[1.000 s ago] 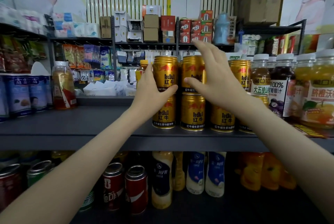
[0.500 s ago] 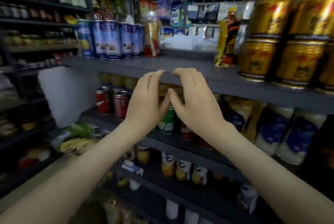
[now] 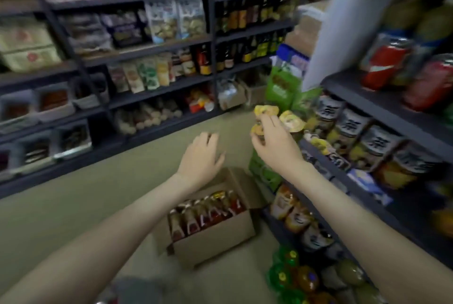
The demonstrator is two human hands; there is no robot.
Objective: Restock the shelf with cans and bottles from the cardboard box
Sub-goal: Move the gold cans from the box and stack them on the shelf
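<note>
The cardboard box (image 3: 215, 240) stands open on the floor at the foot of the shelf (image 3: 382, 107), with a row of bottles (image 3: 208, 210) upright inside. Above it the left hand (image 3: 201, 156) is spread and empty. The right hand (image 3: 272, 147) is loosely curled and appears to hold nothing. A second ago both hands were at gold cans on the shelf, and the view has since swung down. Judgement: that placement is finished and the next pick is beginning.

Cardboard box (image 3: 215, 237) (open, holding bottles (image 3: 206, 210)) sits on the floor (image 3: 73, 205).
</note>
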